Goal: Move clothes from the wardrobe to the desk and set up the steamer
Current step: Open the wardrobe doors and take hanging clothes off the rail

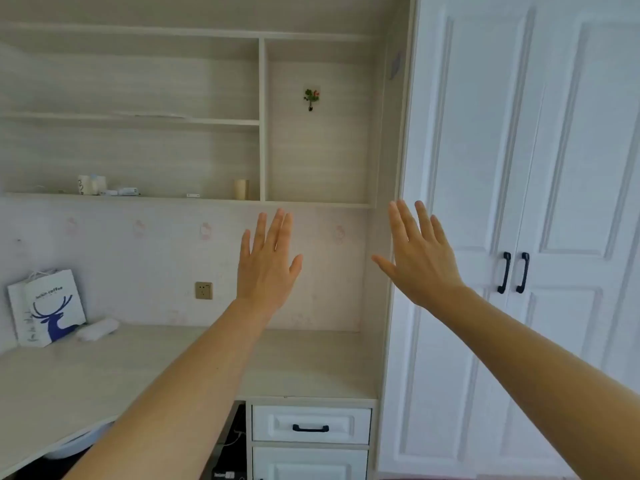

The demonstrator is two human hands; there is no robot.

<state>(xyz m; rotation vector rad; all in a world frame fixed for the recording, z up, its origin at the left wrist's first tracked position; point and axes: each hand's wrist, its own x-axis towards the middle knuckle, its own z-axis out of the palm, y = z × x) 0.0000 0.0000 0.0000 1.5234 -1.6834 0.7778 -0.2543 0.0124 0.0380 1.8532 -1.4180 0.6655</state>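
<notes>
The white wardrobe (561, 168) fills the right side, both doors closed, with two black handles (514, 273) side by side. The pale wooden desk (294, 362) runs along the left below wall shelves. A white oblong object (98, 329), possibly the steamer, lies at the desk's back left. My left hand (266, 265) is raised over the desk, fingers straight, holding nothing. My right hand (420, 258) is raised in front of the wardrobe's left edge, fingers spread, also empty. No clothes are visible.
A white paper bag (48, 306) with a blue deer leans on the wall at the desk's back left. A wall socket (203, 290) sits above the desk. Cups and small items stand on the shelf (104, 195). Drawers (310, 424) sit under the desk's right end.
</notes>
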